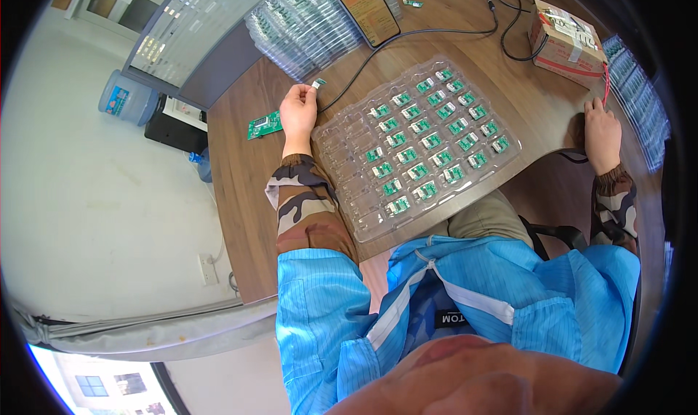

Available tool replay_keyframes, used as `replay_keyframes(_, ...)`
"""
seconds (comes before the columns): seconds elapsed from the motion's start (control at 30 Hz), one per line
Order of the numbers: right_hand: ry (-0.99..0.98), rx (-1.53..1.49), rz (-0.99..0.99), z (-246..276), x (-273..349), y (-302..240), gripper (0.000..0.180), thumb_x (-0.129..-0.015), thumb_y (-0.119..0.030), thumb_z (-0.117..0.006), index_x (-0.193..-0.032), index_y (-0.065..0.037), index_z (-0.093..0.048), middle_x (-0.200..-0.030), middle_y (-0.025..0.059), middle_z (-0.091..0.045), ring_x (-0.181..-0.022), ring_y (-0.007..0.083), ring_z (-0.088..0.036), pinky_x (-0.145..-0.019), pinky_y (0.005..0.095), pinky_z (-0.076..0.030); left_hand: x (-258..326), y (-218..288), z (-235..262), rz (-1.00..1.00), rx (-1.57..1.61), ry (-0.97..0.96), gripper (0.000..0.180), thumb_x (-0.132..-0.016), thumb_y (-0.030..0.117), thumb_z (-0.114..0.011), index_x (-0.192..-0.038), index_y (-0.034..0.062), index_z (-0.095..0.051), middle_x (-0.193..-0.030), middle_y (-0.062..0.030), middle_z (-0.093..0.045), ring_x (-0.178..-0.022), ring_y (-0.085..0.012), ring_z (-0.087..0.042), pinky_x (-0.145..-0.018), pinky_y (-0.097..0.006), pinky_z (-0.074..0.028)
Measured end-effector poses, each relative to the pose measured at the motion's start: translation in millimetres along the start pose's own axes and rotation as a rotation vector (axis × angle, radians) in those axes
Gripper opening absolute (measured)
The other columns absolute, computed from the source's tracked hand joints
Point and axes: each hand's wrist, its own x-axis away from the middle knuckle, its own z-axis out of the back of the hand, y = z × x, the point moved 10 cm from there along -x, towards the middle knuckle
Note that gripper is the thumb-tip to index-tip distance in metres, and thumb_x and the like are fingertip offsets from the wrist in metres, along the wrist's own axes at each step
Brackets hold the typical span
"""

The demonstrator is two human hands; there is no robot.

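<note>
My left hand (299, 117) pinches a small green circuit board (318, 83) with a white part, just above the tray's far left corner. Beneath that hand lies a larger green circuit board (264, 125), flat on the desk. To its right, a clear plastic tray (342, 142) holds rows of small green boards (431, 140); several pockets on its left side hold no board. At the desk's right edge, my right hand (603, 137) has its fingers closed at the end of thin red wires (606, 84), which run from a taped cardboard box (567, 43).
Stacked clear trays of boards (302, 26) stand at the back, a phone (367, 11) leaning on them. A black cable (429, 31) crosses the desk (243, 219). More stacked trays (640, 102) stand at far right. One loose board (412, 3) lies at the back.
</note>
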Motion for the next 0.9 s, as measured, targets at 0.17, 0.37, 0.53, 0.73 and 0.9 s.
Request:
replay_keyframes(0.17,0.003,0.105,0.032,-5,-6,-4,0.016,-0.076,-0.007,-0.05,-0.092,-0.007,-0.052,-0.087,0.0055,-0.051,-0.071,0.0188,-0.058,-0.056,0.0261,-0.049,1,2,0,-0.002,-0.007,-0.01,0.016,-0.075,0.02,-0.059,-0.077,0.0043,-0.059,-0.064,-0.0064,-0.059,-0.057,-0.0157,-0.056,-0.056,-0.028,-0.044)
replay_keyframes(0.37,0.032,0.084,0.041,-7,-6,-6,0.017,-0.076,-0.008,-0.049,-0.093,-0.007,-0.051,-0.087,0.0057,-0.05,-0.072,0.0197,-0.058,-0.057,0.0273,-0.05,0,-4,-2,0.018,-0.008,-0.017,0.017,-0.076,0.021,-0.059,-0.077,0.0041,-0.059,-0.065,-0.0059,-0.059,-0.057,-0.0153,-0.056,-0.056,-0.028,-0.044)
replay_keyframes(0.53,0.037,0.079,0.029,-9,-7,-7,0.018,-0.076,-0.008,-0.05,-0.093,-0.007,-0.051,-0.088,0.0056,-0.05,-0.072,0.0202,-0.058,-0.056,0.0277,-0.05,0,3,-1,-0.008,-0.038,-0.024,0.018,-0.077,0.021,-0.059,-0.08,0.0026,-0.058,-0.063,-0.0014,-0.057,-0.056,-0.0084,-0.051,-0.055,-0.023,-0.042)
replay_keyframes(0.73,0.049,0.075,0.014,-8,-6,-7,0.017,-0.076,-0.008,-0.05,-0.093,-0.007,-0.051,-0.089,0.0053,-0.05,-0.074,0.0204,-0.058,-0.056,0.0276,-0.051,0,2,-2,0.003,-0.055,-0.024,0.018,-0.077,0.02,-0.059,-0.08,0.0032,-0.059,-0.063,-0.0014,-0.056,-0.056,-0.0083,-0.05,-0.055,-0.023,-0.042)
replay_keyframes(0.9,0.031,0.071,-0.001,-14,-7,-6,0.017,-0.076,-0.009,-0.05,-0.093,-0.007,-0.051,-0.089,0.0048,-0.05,-0.074,0.02,-0.058,-0.055,0.0274,-0.051,1,1,-2,-0.004,-0.037,-0.022,0.017,-0.076,0.021,-0.059,-0.078,0.0039,-0.059,-0.064,-0.0041,-0.058,-0.057,-0.0125,-0.053,-0.056,-0.026,-0.043)
